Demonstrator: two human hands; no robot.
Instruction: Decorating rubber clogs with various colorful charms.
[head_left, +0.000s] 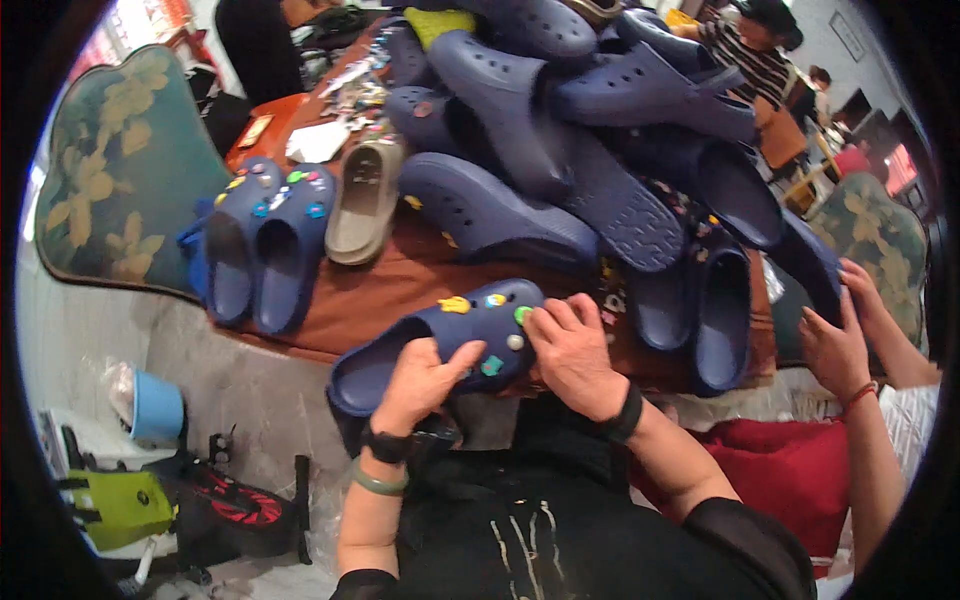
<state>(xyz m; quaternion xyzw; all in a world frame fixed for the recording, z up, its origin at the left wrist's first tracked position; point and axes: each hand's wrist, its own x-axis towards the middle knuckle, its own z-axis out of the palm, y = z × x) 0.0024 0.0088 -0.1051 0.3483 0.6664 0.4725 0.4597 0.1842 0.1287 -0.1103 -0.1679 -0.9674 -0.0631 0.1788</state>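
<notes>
A navy foam clog (380,368) lies tilted in front of me, above my lap at the table's near edge. Its upper carries several shoe charms, among them a yellow one (455,304), a white one (515,342) and a teal one (491,366). My left hand (412,382) grips the clog's near side, thumb over the upper; its other fingers are partly hidden. At the toe, the curled fingers of my right hand (577,352) press on a round green charm (523,315), covering part of it.
Navy clogs (500,100) are heaped on the brown-covered table (400,290). A decorated pair (283,250) and a beige clog (362,205) stand at left. On the right, a co-worker's hands (840,340) hold another navy clog. A blue bin (157,405) sits on the floor at left.
</notes>
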